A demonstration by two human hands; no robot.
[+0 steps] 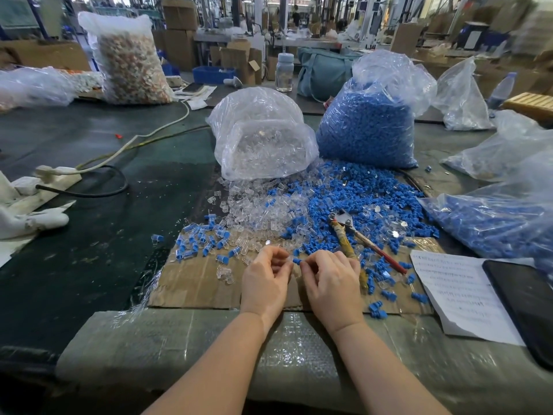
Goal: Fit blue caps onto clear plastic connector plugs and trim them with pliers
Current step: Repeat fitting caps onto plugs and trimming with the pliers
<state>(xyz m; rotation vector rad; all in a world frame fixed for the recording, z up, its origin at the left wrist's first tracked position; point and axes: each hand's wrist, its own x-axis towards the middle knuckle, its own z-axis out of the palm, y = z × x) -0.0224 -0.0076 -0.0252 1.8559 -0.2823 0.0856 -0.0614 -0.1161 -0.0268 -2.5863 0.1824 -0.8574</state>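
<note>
Over a cardboard sheet [194, 283], my left hand [264, 280] pinches a clear plug [289, 259] at its fingertips. My right hand [332, 283] pinches a small blue cap [296, 261] right beside that plug. The two parts meet between my fingertips. Pliers [351, 235] with worn handles lie on the cardboard just right of my right hand, untouched. Loose clear plugs [254, 214] and loose blue caps [359, 199] are heaped beyond my hands. Several capped plugs [203, 242] lie to the left on the cardboard.
A bag of clear plugs [260, 136] and a bag of blue caps [368, 127] stand behind the heaps. Another blue-filled bag [493, 223], a printed paper [460, 292] and a dark phone [523, 307] lie at right. A power strip with cables [59, 172] sits at left.
</note>
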